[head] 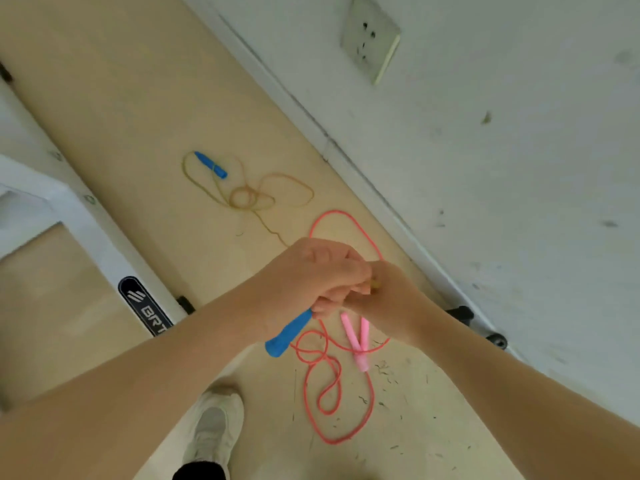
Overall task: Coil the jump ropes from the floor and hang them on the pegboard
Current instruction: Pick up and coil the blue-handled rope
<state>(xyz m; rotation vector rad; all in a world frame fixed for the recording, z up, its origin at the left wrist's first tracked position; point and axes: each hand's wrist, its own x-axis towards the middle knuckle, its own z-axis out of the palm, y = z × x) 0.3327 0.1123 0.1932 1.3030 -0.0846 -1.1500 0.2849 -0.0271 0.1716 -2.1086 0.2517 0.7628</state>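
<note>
Our left hand (308, 271) grips a blue handle (287, 332), right hand (388, 299) pinching its cord (256, 199); tangled floor (138, 98) loops may knot.

The tan floor (138, 98) holds a pink rope (343, 393) with pink handles, a yellowish rope (249, 195) with one blue handle, and maybe scuff marks.
</note>
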